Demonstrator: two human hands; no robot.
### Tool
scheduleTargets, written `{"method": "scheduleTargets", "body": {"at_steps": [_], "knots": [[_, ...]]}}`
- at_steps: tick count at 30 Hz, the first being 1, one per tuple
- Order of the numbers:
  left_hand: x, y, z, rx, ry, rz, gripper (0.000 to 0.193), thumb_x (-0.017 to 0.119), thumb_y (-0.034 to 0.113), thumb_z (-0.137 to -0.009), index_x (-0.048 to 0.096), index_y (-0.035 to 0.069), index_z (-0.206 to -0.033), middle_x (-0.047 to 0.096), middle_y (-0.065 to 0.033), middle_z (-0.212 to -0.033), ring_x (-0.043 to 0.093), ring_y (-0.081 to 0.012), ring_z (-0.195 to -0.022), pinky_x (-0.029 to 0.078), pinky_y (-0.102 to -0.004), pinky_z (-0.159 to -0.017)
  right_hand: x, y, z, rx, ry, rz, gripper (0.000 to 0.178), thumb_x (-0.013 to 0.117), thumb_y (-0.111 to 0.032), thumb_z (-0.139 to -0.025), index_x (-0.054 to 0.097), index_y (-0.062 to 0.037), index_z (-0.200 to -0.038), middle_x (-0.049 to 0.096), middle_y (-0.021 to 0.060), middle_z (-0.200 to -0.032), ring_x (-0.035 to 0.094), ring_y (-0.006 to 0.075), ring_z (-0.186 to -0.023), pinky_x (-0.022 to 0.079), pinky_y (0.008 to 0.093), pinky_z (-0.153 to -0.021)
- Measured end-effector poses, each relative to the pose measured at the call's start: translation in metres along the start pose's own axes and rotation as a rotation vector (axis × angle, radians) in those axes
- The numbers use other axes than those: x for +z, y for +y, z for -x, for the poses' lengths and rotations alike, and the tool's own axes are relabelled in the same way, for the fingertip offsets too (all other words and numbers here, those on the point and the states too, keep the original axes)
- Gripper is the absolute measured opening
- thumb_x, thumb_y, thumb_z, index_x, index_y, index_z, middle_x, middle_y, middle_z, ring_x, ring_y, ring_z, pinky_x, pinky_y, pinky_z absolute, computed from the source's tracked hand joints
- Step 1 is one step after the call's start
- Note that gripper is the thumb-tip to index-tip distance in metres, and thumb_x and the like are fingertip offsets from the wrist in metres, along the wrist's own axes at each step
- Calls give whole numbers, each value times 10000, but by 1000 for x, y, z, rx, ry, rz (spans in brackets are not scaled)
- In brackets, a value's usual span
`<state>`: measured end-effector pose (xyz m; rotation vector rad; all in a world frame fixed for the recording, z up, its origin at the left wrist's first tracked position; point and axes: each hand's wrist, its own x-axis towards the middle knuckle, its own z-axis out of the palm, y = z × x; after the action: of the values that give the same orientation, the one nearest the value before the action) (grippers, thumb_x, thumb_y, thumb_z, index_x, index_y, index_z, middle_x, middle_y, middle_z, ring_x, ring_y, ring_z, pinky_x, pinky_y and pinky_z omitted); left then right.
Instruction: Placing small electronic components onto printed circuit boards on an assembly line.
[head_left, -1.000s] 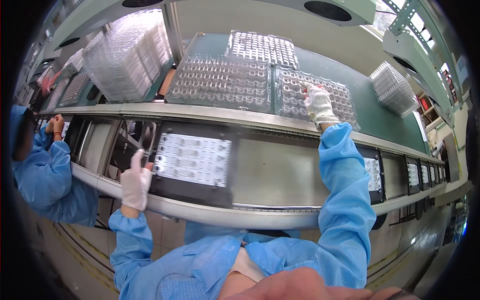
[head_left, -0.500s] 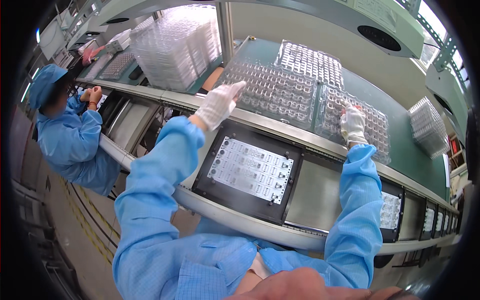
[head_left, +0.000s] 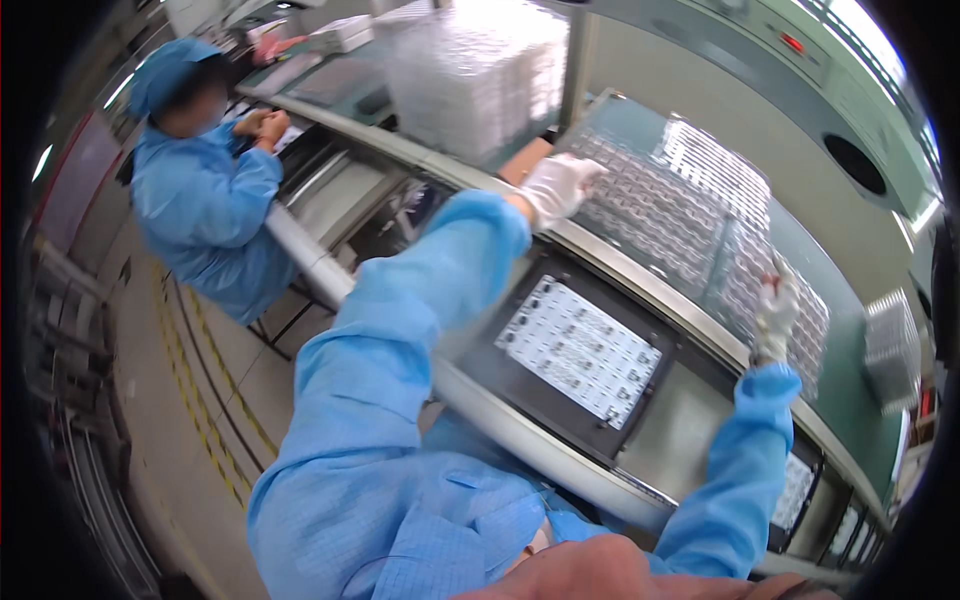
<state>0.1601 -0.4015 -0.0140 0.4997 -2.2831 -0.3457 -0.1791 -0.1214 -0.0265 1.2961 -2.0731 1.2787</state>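
My left hand [head_left: 562, 190], in a white glove, is at the left end of a clear plastic tray [head_left: 650, 205] filled with rows of small parts. Its fingers are drawn together and slightly smeared; any held item is too small to make out. Over a second clear tray [head_left: 808, 330] to the right is my right hand [head_left: 777, 308], also gloved, with reddish fingertips showing. Those fingers look bent inward, and what they grip, if anything, cannot be seen. Nearer to me, a white circuit board panel [head_left: 580, 350] lies in a black carrier [head_left: 492, 362] on the conveyor line.
Another clear tray [head_left: 715, 165] of parts sits behind on the green bench. Tall stacks of clear trays stand at the back left [head_left: 475, 85] and far right [head_left: 892, 350]. A co-worker [head_left: 205, 190] in blue works at the left. More carriers [head_left: 795, 490] line the conveyor.
The view has turned, so the scene sits tilted and farther right. My left hand stays by the tray's left end; my right hand remains over the right tray, its fingers slightly more extended.
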Motion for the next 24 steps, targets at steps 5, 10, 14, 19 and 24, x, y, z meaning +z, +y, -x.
{"method": "scheduleTargets", "body": {"at_steps": [5, 10, 14, 19, 24], "knots": [[-12, 39, 27, 69, -109, 191, 460, 589, -73, -825, 672, 113, -1237, 695, -112, -848, 681, -278, -806, 554, -380, -747, -16, -64, 73, 92, -171, -433, 373, 549, 1, -949, 639, -56, -1306, 660, 76, -1051, 609, 155, -967, 520, 294, -885], [3, 44, 72, 328, 7, 76, 451, 680, 25, -817, 597, 120, -1250, 643, -43, -812, 641, -261, -818, 528, -402, -764, -20, -136, 125, 231, -491, -255, 348, 610, 26, -881, 675, -29, -1217, 652, 74, -1015, 606, 153, -942, 517, 303, -852], [3, 40, 91, 375, -20, 132, 442, 660, 26, -805, 597, 119, -1233, 626, -42, -810, 624, -276, -811, 515, -403, -757, -11, -159, 142, 241, -476, -243, 395, 670, 1, -867, 667, -48, -1258, 638, 45, -926, 606, 138, -856, 505, 291, -819], [8, 42, 93, 397, -51, 98, 378, 669, 10, -789, 653, 115, -1151, 645, -67, -835, 639, -277, -825, 530, -395, -759, -11, -142, 158, 373, -330, -418, 389, 697, -22, -855, 656, -4, -1241, 643, 37, -949, 600, 124, -864, 499, 290, -837], [-25, 36, 102, 265, -77, 289, 412, 638, -90, -774, 720, 98, -1130, 682, -82, -838, 674, -245, -755, 567, -348, -721, -12, -158, 155, 433, -359, -531, 495, 726, -138, -890, 580, 16, -1337, 626, 16, -951, 556, 104, -876, 447, 254, -830]]}}
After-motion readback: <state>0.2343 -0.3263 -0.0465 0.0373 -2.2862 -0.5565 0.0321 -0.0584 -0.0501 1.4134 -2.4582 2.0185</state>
